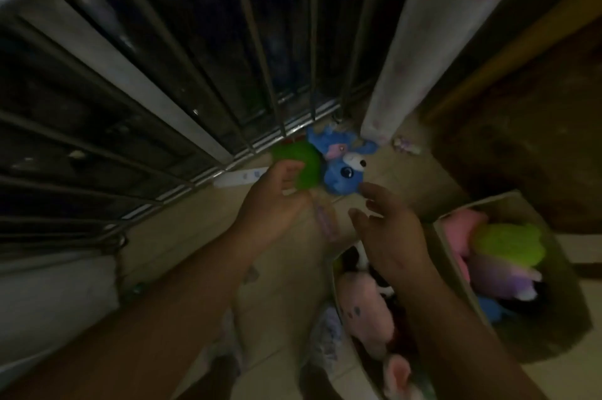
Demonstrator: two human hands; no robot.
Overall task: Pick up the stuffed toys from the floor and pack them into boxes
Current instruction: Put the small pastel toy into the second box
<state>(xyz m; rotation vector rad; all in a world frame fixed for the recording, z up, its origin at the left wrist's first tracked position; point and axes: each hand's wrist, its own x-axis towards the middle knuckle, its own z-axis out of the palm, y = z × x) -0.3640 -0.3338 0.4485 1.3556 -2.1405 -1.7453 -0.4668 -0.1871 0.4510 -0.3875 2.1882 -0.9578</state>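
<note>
Two bare forearms are seen entering from the near edge and reaching far toward the foot of a barred window grille (228, 73). Light is poor and detail is soft.

- The left hand (273, 200) is curled round a green stuffed toy (303, 160), which is gripped at its near side. Whether the toy is lifted or resting on the floor (195, 230) cannot be told.
- The right hand (391, 236) is held wide with fingers spread, and nothing is held. Its fingertips are placed just near of a blue stuffed toy (338, 171); contact cannot be confirmed.
- The blue stuffed toy is found at the grille's base, pressed against the right side of the green one, with a pale curtain (407, 41) hanging just to its right.
- A near box (360, 357) is partly hidden by the right forearm, and a pink plush (361, 308) is packed inside it.
- A right box (454, 256), further right, is filled with lime-green, pink and purple plush.

Handling, as judged: both toys are expected to be light, soft and easily squashed, with no risk of breakage. The fur is likely to offer good grip. The blue toy is best taken round its rounded head or body with a full-hand squeeze, since ears and limbs are likely to flop. Room in either box looks limited, so some pressing down may be needed.
</note>
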